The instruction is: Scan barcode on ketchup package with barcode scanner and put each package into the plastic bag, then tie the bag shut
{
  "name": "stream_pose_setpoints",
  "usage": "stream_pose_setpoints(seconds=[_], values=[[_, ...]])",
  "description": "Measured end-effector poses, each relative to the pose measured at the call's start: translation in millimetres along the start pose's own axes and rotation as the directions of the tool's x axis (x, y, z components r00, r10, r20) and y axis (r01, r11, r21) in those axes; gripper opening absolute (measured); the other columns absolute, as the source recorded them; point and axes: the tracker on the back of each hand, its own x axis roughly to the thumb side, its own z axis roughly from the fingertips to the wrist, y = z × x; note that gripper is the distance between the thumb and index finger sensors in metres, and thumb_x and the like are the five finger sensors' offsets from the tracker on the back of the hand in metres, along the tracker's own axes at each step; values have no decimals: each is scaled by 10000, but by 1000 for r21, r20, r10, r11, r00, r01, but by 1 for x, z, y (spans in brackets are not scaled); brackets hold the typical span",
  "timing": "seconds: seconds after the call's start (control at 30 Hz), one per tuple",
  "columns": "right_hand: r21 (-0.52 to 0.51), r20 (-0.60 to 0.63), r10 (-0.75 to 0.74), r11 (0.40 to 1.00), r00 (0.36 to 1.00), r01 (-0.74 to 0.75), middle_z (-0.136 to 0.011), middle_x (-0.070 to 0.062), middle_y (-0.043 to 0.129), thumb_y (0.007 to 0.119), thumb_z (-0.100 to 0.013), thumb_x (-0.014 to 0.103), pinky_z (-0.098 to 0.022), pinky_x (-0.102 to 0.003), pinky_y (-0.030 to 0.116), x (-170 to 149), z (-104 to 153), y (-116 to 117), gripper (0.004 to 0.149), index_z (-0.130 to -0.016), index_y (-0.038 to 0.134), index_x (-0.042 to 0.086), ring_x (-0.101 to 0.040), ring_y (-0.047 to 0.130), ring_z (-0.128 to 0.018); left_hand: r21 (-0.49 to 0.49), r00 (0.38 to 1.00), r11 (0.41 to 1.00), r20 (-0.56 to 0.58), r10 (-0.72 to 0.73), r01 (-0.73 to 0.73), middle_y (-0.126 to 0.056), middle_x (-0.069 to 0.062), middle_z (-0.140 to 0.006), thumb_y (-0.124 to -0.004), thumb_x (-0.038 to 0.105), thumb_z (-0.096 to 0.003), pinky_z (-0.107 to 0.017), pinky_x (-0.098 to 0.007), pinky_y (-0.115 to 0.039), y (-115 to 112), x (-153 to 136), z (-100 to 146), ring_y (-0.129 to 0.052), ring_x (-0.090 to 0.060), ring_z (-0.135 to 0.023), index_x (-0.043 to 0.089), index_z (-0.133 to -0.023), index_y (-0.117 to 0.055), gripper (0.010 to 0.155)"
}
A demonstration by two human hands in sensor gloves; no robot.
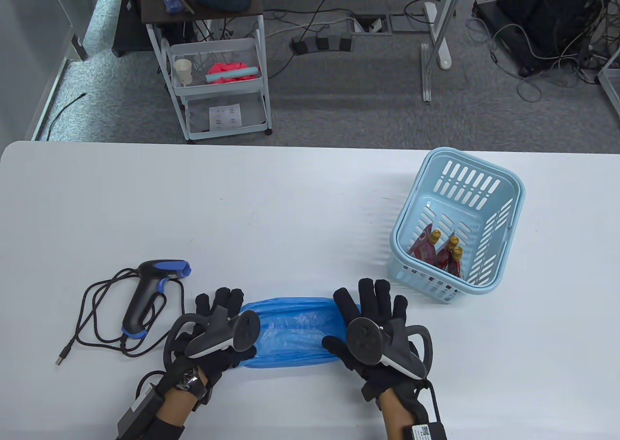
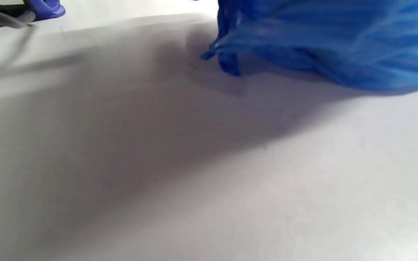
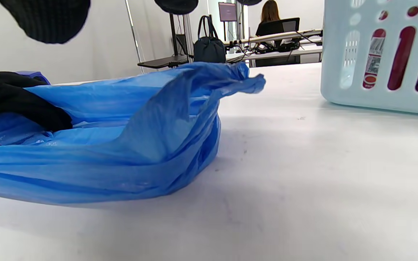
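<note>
The blue plastic bag is laid flat on the counter between the left hand and right hand, whose fingers are kept straight and spread on its two ends, nothing actually pinched. The ketchup packages are parked in the light blue basket off to the right, and the barcode scanner is left just beside the left hand. Honestly, the thin film could easily be dragged shut or bunched up if the mouth isn't propped open, and a package could be dropped in unscanned.
</note>
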Motion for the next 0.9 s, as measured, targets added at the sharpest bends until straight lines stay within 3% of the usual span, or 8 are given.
stream_pose_setpoints(seconds=[0.43,0.9], values=[[26,-36,-5,1000,999,6,-1194,-251,132,660,-500,667,-703,-753,124,-5,-2,4,892,-1172,262,236,-521,65,-1066,68,984,983,49,170,-173,-304,-60,-1218,-741,638,-421,-800,-689,-309,7,-8,3,-339,-410,-1162,380,-1089,-617,727],[16,-37,-10,1000,999,11,-1194,-252,141,668,-500,659,-704,-754,131,-6,-2,5,885,-1171,275,235,-521,76,-1068,93,899,903,178,399,-419,-354,-74,-1216,-744,638,-422,-792,-697,-315,24,-19,13,-372,-421,-1155,382,-1041,-705,672]])
